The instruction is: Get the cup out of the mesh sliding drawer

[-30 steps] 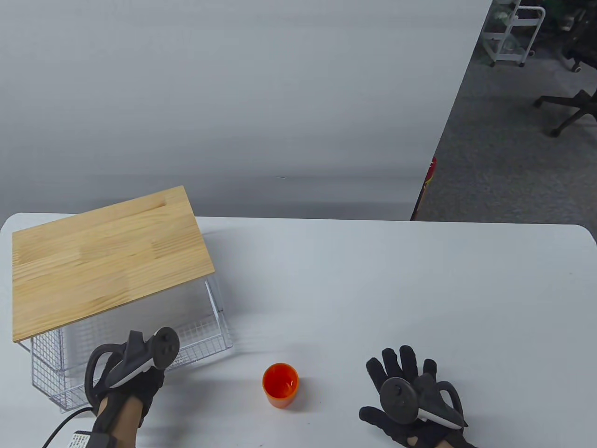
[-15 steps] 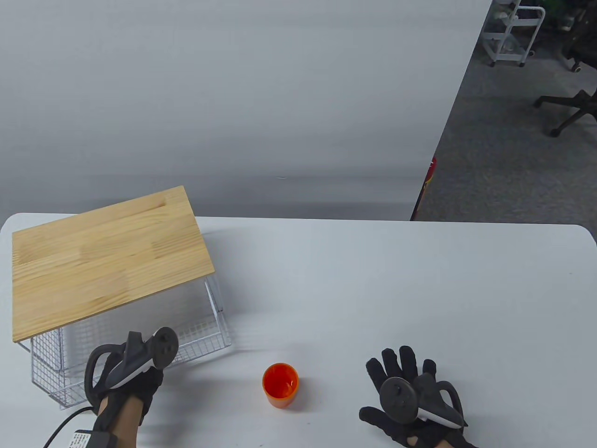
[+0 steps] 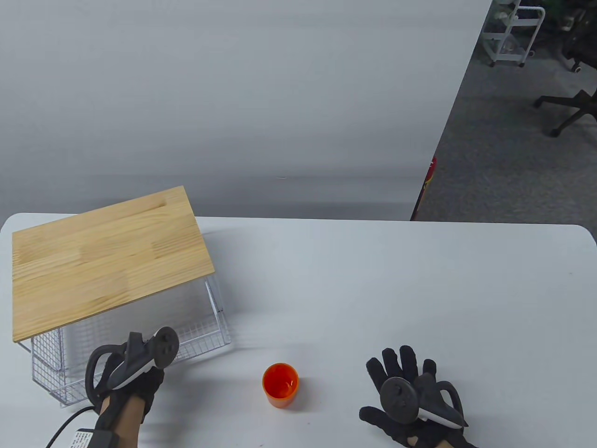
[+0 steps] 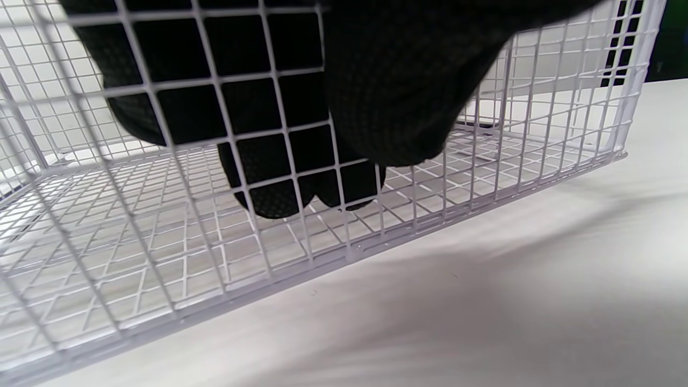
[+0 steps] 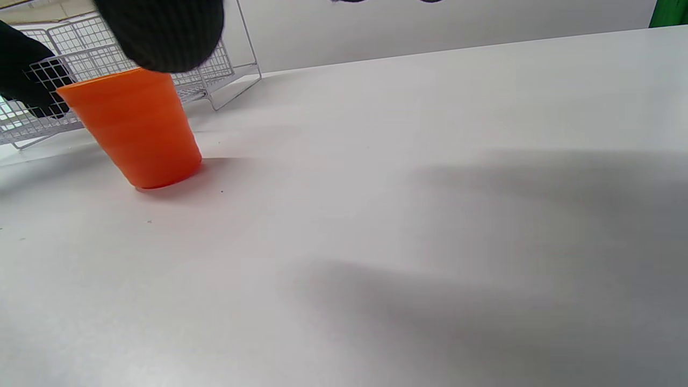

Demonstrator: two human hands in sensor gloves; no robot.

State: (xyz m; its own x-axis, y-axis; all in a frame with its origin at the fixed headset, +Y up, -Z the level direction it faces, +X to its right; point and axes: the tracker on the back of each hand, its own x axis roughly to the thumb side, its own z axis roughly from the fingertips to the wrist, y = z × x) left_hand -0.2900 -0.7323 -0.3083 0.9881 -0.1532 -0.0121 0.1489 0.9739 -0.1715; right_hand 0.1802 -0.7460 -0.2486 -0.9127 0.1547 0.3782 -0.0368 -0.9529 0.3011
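The orange cup (image 3: 280, 385) stands upright on the white table, outside the drawer; it also shows in the right wrist view (image 5: 140, 129). The white mesh sliding drawer (image 3: 205, 338) sticks out from under a wooden-topped rack (image 3: 107, 261). It is empty in the left wrist view (image 4: 484, 177). My left hand (image 3: 140, 368) grips the drawer's front wall, with fingers (image 4: 279, 107) inside the mesh and the thumb outside. My right hand (image 3: 401, 373) lies flat and open on the table, to the right of the cup and apart from it.
The white table (image 3: 373, 289) stretches to the right and back. A cable runs from my left wrist off the bottom edge. Beyond the table's far right are a grey floor, an office chair (image 3: 569, 107) and a white cart.
The drawer's front has slid slightly back toward the rack with my left hand on it. The cup and my right hand have not moved.
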